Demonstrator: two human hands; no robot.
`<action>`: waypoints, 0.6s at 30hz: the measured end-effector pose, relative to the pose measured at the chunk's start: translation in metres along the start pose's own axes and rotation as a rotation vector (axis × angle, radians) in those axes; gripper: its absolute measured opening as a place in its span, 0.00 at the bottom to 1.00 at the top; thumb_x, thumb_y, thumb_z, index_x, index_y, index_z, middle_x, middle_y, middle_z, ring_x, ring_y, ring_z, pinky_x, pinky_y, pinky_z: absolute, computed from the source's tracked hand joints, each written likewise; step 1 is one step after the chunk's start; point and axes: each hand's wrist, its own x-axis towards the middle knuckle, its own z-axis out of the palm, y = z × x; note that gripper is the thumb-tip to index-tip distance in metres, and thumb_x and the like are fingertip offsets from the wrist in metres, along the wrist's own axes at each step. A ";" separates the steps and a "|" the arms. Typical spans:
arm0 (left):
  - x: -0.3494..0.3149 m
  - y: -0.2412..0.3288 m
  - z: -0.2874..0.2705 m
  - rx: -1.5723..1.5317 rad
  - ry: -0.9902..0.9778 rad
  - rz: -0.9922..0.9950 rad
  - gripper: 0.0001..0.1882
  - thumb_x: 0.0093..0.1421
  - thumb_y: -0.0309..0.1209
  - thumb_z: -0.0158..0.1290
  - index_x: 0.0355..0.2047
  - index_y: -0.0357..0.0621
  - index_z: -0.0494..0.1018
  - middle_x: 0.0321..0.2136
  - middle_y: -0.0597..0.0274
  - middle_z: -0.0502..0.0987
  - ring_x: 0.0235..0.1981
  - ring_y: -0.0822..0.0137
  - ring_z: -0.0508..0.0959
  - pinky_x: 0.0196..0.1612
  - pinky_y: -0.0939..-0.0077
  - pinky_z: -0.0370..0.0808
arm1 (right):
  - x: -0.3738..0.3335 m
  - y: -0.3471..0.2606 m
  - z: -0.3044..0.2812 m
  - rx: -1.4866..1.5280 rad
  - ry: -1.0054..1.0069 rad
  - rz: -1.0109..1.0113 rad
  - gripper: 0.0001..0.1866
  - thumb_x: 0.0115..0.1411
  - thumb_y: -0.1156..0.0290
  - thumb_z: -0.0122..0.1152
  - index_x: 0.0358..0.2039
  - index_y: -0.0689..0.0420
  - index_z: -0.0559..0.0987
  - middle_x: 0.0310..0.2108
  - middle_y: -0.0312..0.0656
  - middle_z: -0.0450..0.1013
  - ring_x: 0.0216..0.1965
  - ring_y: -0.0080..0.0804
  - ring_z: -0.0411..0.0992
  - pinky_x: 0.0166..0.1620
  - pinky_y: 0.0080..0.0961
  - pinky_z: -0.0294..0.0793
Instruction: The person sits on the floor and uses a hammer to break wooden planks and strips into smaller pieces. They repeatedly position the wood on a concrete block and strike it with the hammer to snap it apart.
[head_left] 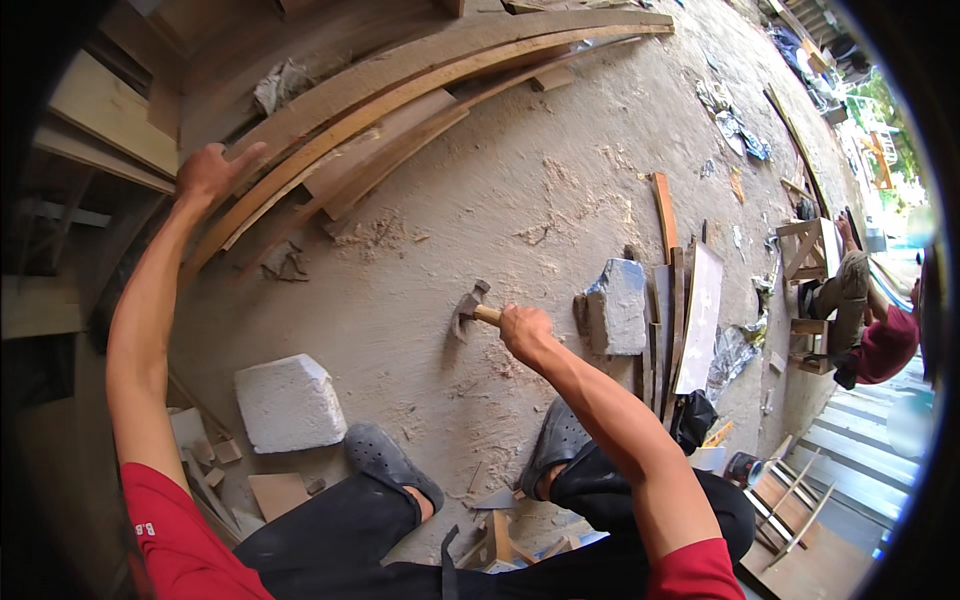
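Note:
My right hand is wrapped round the wooden handle of a claw hammer. The hammer's metal head hangs above the dusty floor, ahead of my feet, touching nothing that I can make out. Off to the left, my left hand grips the near end of a long wooden plank, its thumb lying along the wood; the other fingers are partly hidden. This plank stands on edge beside more lengths of timber, which curve away to the far right in the fisheye picture.
White blocks stand on either side, one by my left foot, one to the right. Upright boards and wood strips lie beyond the right block. Wood shavings litter the floor. Another person sits at far right near a wooden stool.

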 end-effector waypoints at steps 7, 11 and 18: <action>-0.095 0.032 -0.081 0.042 0.017 -0.005 0.53 0.43 0.80 0.44 0.32 0.31 0.78 0.32 0.38 0.79 0.38 0.44 0.80 0.41 0.54 0.75 | -0.019 0.001 0.056 0.322 0.142 0.067 0.14 0.64 0.67 0.46 0.41 0.57 0.80 0.40 0.49 0.79 0.43 0.47 0.78 0.41 0.38 0.79; -0.173 0.026 -0.084 0.063 0.111 -0.013 0.51 0.42 0.81 0.43 0.28 0.36 0.79 0.29 0.39 0.79 0.34 0.44 0.81 0.38 0.51 0.76 | -0.048 0.000 0.092 0.462 0.172 0.025 0.15 0.59 0.66 0.49 0.40 0.61 0.80 0.40 0.53 0.78 0.43 0.50 0.77 0.44 0.40 0.78; -0.323 -0.034 -0.007 -0.060 0.155 -0.113 0.46 0.44 0.77 0.48 0.31 0.40 0.80 0.30 0.41 0.80 0.36 0.43 0.80 0.37 0.50 0.75 | -0.103 0.019 0.123 0.466 0.112 0.061 0.13 0.54 0.71 0.52 0.35 0.62 0.81 0.24 0.46 0.79 0.25 0.37 0.79 0.33 0.34 0.80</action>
